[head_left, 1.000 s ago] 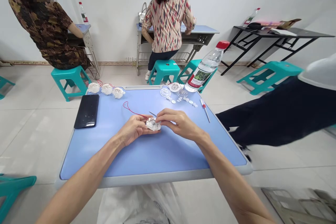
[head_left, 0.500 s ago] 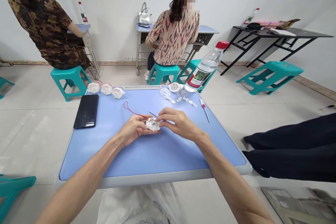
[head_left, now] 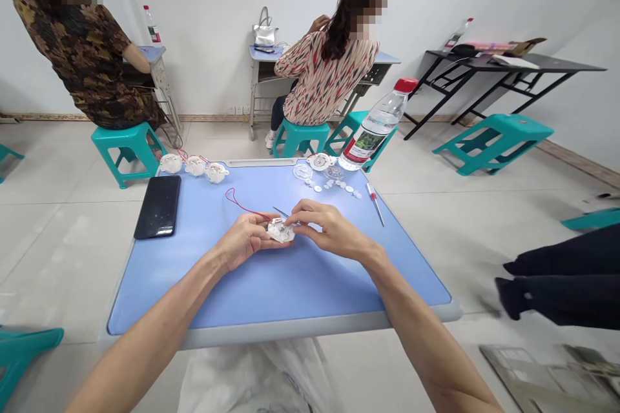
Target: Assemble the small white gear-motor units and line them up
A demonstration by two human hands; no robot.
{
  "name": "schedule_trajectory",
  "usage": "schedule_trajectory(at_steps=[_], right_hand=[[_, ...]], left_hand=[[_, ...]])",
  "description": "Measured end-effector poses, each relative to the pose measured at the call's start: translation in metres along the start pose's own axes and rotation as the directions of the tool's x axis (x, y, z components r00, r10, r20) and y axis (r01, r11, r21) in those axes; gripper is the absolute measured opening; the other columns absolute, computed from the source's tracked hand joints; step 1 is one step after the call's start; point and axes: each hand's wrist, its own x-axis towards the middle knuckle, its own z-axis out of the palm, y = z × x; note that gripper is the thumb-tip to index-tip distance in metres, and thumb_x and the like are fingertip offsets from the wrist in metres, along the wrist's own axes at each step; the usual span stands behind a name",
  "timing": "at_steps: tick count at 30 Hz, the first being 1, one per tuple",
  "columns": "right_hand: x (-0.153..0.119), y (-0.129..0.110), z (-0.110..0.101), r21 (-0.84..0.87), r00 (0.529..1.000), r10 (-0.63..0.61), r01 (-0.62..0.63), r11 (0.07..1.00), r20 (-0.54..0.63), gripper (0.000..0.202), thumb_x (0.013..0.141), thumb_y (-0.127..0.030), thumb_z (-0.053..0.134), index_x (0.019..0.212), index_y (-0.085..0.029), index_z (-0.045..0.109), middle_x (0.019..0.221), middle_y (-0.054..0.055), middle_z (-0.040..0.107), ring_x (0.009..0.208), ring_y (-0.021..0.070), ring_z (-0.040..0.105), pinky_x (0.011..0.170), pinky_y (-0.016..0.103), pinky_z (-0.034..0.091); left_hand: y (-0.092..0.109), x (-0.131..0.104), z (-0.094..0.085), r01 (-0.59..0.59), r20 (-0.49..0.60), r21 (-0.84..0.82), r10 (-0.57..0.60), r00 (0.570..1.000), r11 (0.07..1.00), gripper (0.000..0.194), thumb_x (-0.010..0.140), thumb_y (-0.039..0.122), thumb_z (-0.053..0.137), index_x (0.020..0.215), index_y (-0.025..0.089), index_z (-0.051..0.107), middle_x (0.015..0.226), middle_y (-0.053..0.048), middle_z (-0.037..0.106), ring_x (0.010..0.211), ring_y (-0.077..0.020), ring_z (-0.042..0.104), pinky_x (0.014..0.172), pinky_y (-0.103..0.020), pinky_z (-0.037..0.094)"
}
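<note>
Near the middle of the desk, my left hand grips a small round, whitish see-through case from its left side, with fingers underneath. A red cord loop trails from the case to the upper left. My right hand is closed at the case's right edge, thumb and fingertips pinched on it. Just behind these fingertips shows a thin metal shaft; its other end is hidden, and I cannot tell whether the right hand holds it.
On the blue desk are a black phone, several similar round cases, clear round parts, small white discs, a screwdriver and a water bottle. Two people sit ahead; another person's dark-trousered legs are at right.
Both my hands keep nearly the same hold on the case. The dark-trousered legs have shifted right. The seated person in the patterned top has leaned right and raised a hand.
</note>
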Motion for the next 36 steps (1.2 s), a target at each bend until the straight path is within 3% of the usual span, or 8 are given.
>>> schedule_trajectory(at_steps=[18, 30, 36], right_hand=[[0.002, 0.001, 0.001, -0.049, 1.0, 0.01, -0.01, 0.999, 0.012, 0.018, 0.091, -0.023, 0.053, 0.097, -0.021, 0.07, 0.087, 0.006, 0.063, 0.077, 0.0158, 0.059, 0.07, 0.029, 0.047], [0.005, 0.005, 0.005, 0.072, 1.0, 0.026, -0.026, 0.997, -0.007, 0.015, 0.089, -0.02, 0.056, 0.093, -0.019, 0.07, 0.087, 0.005, 0.065, 0.076, 0.0143, 0.061, 0.07, 0.027, 0.049], [0.01, -0.002, -0.01, 0.078, 0.998, 0.052, -0.054, 0.996, 0.025, 0.014, 0.088, -0.021, 0.057, 0.093, -0.019, 0.069, 0.086, 0.005, 0.066, 0.073, 0.0133, 0.06, 0.069, 0.026, 0.049]], left_hand=[[0.0, -0.001, 0.001, 0.004, -0.031, -0.017, -0.004, 1.0, 1.0, 0.041, 0.058, -0.004, 0.056, 0.097, 0.007, 0.066, 0.097, -0.015, 0.071, 0.096, -0.027, 0.067, 0.098, -0.049, 0.046], [0.0, 0.0, -0.001, 0.001, -0.04, -0.009, -0.002, 0.999, 1.0, 0.043, 0.058, -0.003, 0.056, 0.099, 0.007, 0.066, 0.096, -0.014, 0.072, 0.097, -0.0269, 0.066, 0.096, -0.046, 0.047], [-0.001, 0.001, -0.002, -0.012, -0.03, -0.012, 0.012, 0.999, 1.0, 0.043, 0.058, -0.003, 0.056, 0.099, 0.006, 0.065, 0.101, -0.016, 0.071, 0.099, -0.0271, 0.066, 0.098, -0.047, 0.046]])
